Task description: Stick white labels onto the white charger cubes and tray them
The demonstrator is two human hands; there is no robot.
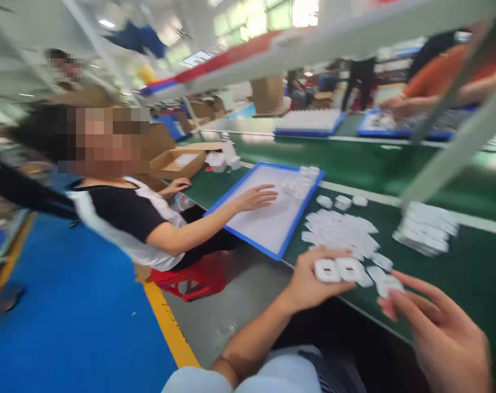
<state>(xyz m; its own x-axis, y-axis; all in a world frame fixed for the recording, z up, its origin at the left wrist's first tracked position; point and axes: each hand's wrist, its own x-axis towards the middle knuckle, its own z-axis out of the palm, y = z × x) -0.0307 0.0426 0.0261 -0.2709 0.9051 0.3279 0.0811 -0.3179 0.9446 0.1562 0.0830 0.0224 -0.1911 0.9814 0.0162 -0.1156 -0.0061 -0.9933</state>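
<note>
Left hand: From where I stand, the wearer's left hand (313, 278) is curled narrow round 2 white plastic pieces (338, 269), side by side, their square openings showing, close to the bench's near edge.
Right hand: The right hand (444, 322) pinches 1 white part (389, 285) between thumb and fingers, just beside the left hand's pair; blur hides its exact shape.
Loose pile: A heap of white pieces (342, 229) lies on the green bench (465, 273), just beyond the left hand, with 3 small white pieces (343, 202) apart from it towards the far edge.
Stack: White stacked parts (426, 229) stand to the right of the heap, nearer the bench's far edge than its near one.
Tray: The blue-rimmed tray (302, 216) sits left of the heap, its near side along the bench's near edge; a cluster of white parts (299, 183) rests by its far right corner.
Neighbour: A seated co-worker's hand (258, 197) is over the tray, fingers spread.
Risk at the hands: I'd say a loose pinch or an uneven squeeze could let 1 slip off the bench's near edge.
Risk at the heap: A knuckle or sleeve brushing the heap could scatter it, or topple the stack if the reach went wide.
</note>
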